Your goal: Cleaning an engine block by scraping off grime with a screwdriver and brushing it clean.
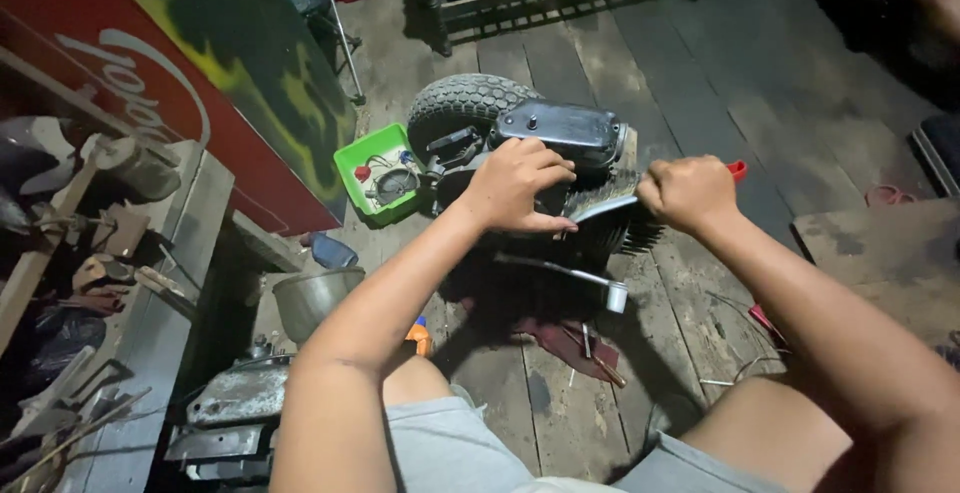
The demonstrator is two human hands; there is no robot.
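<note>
Dark grey metal engine block (560,168) with cooling fins sits on the worn wooden plank floor (700,73), just in front of the person's knees, a knobby black rubber tyre (462,103) touching its far side. Left hand (515,185) is palm-down on top of the block, fingers curled and spread over the casing, pressing on it; can't tell if it actually grips anything. Right hand (688,193) is a closed fist around a red-handled tool (737,168); a flat bright metal blade runs from the fist toward the block, tip near the left fingers. Both forearms extend forward, elbows bent, hands near each other but apart.

A chrome lever arm with round end (590,281) sticks out of the block's near side, smooth and shiny. Under it a dark red cloth rag (560,338), crumpled. Left of the tyre: a bright green square plastic tray (352,165) holding small round parts. Nearer, a dull grey metal bowl (310,298), dented look.
</note>
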